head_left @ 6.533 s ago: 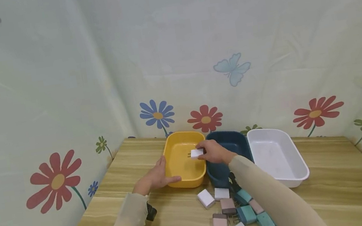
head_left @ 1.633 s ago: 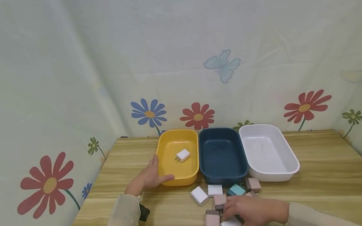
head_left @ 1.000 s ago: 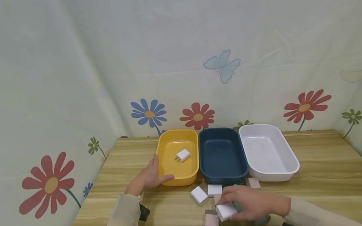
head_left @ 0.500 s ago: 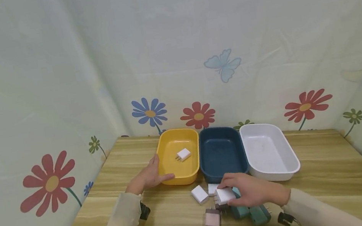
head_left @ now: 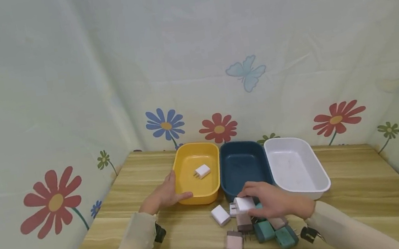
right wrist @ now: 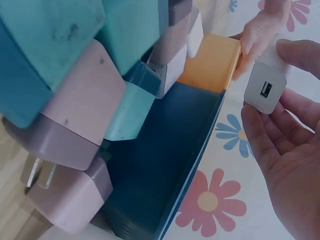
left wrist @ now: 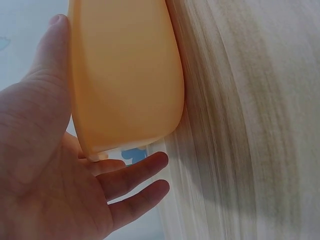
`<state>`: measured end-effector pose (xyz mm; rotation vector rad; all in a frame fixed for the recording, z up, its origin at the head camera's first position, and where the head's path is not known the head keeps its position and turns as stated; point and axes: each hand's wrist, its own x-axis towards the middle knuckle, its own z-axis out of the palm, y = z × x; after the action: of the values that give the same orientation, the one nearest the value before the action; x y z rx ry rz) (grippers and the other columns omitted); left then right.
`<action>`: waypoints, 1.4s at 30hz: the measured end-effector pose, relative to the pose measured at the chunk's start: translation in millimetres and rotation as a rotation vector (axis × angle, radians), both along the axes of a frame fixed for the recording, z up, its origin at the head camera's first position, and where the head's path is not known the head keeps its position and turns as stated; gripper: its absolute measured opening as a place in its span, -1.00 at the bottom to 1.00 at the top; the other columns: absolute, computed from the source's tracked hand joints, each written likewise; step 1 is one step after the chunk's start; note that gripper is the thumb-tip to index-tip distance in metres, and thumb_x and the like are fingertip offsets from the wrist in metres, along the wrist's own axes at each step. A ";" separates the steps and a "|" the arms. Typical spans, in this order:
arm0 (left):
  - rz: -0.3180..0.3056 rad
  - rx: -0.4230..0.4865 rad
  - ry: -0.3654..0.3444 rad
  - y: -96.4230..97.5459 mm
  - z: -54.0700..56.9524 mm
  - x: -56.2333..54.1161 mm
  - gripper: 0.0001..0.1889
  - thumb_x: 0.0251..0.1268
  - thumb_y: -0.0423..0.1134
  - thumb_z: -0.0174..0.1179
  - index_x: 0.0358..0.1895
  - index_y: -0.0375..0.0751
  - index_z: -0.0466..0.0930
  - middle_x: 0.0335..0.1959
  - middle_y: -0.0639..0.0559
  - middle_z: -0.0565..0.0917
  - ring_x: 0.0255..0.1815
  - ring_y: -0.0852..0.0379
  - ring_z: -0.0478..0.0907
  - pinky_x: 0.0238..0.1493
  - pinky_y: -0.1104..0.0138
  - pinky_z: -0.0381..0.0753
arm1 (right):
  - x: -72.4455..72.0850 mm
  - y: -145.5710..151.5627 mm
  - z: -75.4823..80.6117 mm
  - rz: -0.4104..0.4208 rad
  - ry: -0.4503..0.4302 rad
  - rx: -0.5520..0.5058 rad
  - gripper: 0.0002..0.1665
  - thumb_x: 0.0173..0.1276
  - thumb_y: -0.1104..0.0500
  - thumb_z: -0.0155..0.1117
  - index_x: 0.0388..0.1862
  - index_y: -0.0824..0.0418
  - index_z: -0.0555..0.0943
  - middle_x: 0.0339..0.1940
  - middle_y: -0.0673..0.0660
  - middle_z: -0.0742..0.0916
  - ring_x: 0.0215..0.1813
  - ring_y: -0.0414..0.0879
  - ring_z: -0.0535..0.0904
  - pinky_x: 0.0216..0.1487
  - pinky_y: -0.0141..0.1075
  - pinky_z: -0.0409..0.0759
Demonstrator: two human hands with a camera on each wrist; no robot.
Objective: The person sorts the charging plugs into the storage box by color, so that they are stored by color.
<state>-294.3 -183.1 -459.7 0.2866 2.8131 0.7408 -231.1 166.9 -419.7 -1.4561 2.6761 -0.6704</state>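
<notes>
One white charger [head_left: 244, 204] pinched in right hand [head_left: 273, 201].

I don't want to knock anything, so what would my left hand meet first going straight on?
Most likely the yellow tray: your left hand lies at its near left corner, though depth is unclear.

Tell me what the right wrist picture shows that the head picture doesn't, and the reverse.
Only the right wrist view shows the port on the held white charger. Only the head view shows another white charger inside the yellow bin, and the blue butterfly. Both show the left hand, right hand, yellow bin, dark blue bin, pink chargers and teal chargers.
</notes>
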 end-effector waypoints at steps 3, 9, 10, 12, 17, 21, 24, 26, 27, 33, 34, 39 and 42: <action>0.007 0.002 -0.005 0.3 0.9 0.4 0.27 0.05 0.31 0.24 0.46 -0.41 -0.42 0.47 -0.39 -0.11 0.42 -0.29 0.03 0.36 -0.04 0.08 | -3.8 -1.7 1.1 -0.010 0.014 -0.004 -0.58 0.23 0.07 0.36 0.07 0.12 0.59 -0.12 -0.11 0.56 -0.17 -0.31 0.48 -0.16 -0.33 0.57; 0.025 0.009 -0.013 3.0 3.7 2.1 0.26 0.04 0.30 0.25 0.47 -0.39 -0.41 0.48 -0.35 -0.11 0.43 -0.25 0.02 0.38 -0.02 0.06 | -9.6 -6.2 5.7 -0.036 0.016 0.002 -0.60 0.25 0.04 0.34 0.06 0.10 0.59 -0.11 -0.12 0.55 -0.14 -0.30 0.48 -0.13 -0.35 0.56; 0.025 0.011 -0.011 3.4 3.6 2.0 0.25 0.04 0.29 0.26 0.47 -0.39 -0.40 0.48 -0.35 -0.10 0.43 -0.26 0.03 0.37 -0.02 0.07 | -10.5 -7.2 6.7 -0.041 0.019 0.007 -0.60 0.26 0.04 0.33 0.06 0.10 0.59 -0.11 -0.12 0.56 -0.14 -0.30 0.48 -0.13 -0.36 0.56; 0.023 0.016 -0.010 4.3 3.5 2.2 0.25 0.05 0.28 0.26 0.47 -0.38 -0.40 0.48 -0.34 -0.10 0.42 -0.25 0.04 0.37 -0.02 0.07 | -12.7 -9.3 9.0 -0.047 0.027 0.016 -0.59 0.25 0.04 0.34 0.06 0.11 0.59 -0.11 -0.10 0.56 -0.14 -0.29 0.48 -0.12 -0.34 0.56; 0.008 0.038 0.005 5.1 3.9 2.0 0.23 0.06 0.24 0.28 0.47 -0.37 -0.40 0.48 -0.34 -0.10 0.43 -0.25 0.04 0.38 -0.01 0.07 | -18.8 -15.7 15.9 -0.064 0.026 0.019 -0.58 0.24 0.04 0.35 0.06 0.14 0.59 -0.11 -0.07 0.57 -0.14 -0.25 0.48 -0.11 -0.28 0.58; -0.009 0.027 0.000 3.3 4.2 -0.2 0.25 0.05 0.28 0.26 0.47 -0.42 -0.39 0.48 -0.36 -0.13 0.44 -0.25 0.00 0.38 0.00 0.06 | -24.3 -22.2 20.7 -0.084 0.015 0.023 -0.57 0.25 0.04 0.35 0.07 0.13 0.58 -0.10 -0.07 0.57 -0.14 -0.24 0.47 -0.09 -0.29 0.58; -0.022 0.022 -0.008 1.9 5.0 -1.9 0.26 0.04 0.31 0.25 0.46 -0.45 -0.38 0.48 -0.37 -0.13 0.44 -0.25 -0.02 0.38 0.00 0.07 | -28.0 -26.8 22.9 -0.094 0.018 0.031 -0.57 0.25 0.03 0.35 0.07 0.13 0.58 -0.09 -0.07 0.56 -0.14 -0.24 0.47 -0.09 -0.32 0.58; -0.028 0.025 -0.011 1.2 5.8 -2.2 0.26 0.05 0.30 0.25 0.45 -0.46 -0.37 0.47 -0.38 -0.12 0.44 -0.26 -0.01 0.38 0.00 0.08 | -29.7 -29.5 24.3 -0.096 0.029 0.031 -0.56 0.25 0.03 0.35 0.08 0.14 0.58 -0.09 -0.07 0.57 -0.15 -0.24 0.46 -0.11 -0.35 0.56; -0.028 0.025 -0.016 1.0 6.1 -2.3 0.25 0.05 0.30 0.25 0.46 -0.46 -0.38 0.48 -0.37 -0.12 0.44 -0.25 -0.01 0.38 0.00 0.07 | -30.7 -30.8 24.5 -0.095 0.033 0.031 -0.56 0.25 0.03 0.35 0.08 0.14 0.58 -0.10 -0.07 0.57 -0.16 -0.24 0.46 -0.12 -0.36 0.56; -0.026 0.041 -0.030 -1.1 4.7 -1.4 0.22 0.07 0.24 0.28 0.46 -0.44 -0.37 0.47 -0.38 -0.11 0.43 -0.27 0.02 0.37 -0.02 0.09 | -36.1 -36.9 25.5 -0.099 0.027 0.026 -0.55 0.28 0.02 0.31 0.11 0.16 0.56 -0.08 -0.06 0.57 -0.17 -0.23 0.45 -0.14 -0.39 0.54; -0.025 0.047 -0.030 -1.5 4.2 -1.4 0.22 0.07 0.23 0.28 0.46 -0.44 -0.36 0.47 -0.37 -0.10 0.43 -0.27 0.02 0.37 -0.03 0.09 | -37.2 -37.8 25.4 -0.102 0.025 0.028 -0.54 0.29 0.02 0.30 0.12 0.16 0.56 -0.08 -0.05 0.57 -0.16 -0.24 0.45 -0.13 -0.38 0.54; -0.026 0.070 -0.028 -3.3 2.2 -2.9 0.21 0.07 0.21 0.30 0.47 -0.41 -0.35 0.48 -0.35 -0.10 0.44 -0.24 0.00 0.38 -0.01 0.06 | -44.6 -42.7 24.5 -0.128 0.028 0.041 -0.52 0.29 0.02 0.30 0.15 0.16 0.55 -0.06 -0.04 0.57 -0.15 -0.23 0.45 -0.11 -0.39 0.54; -0.027 0.081 -0.032 -4.4 1.8 -4.0 0.22 0.06 0.21 0.30 0.47 -0.41 -0.35 0.48 -0.36 -0.11 0.44 -0.25 -0.01 0.38 -0.02 0.05 | -49.0 -46.0 24.3 -0.139 0.022 0.046 -0.50 0.28 0.05 0.32 0.16 0.19 0.55 -0.06 -0.01 0.58 -0.15 -0.21 0.46 -0.10 -0.38 0.55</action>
<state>-298.3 -187.5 -457.9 0.3227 2.7475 0.8476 -280.0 120.9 -395.4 -1.2830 2.8098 -0.5984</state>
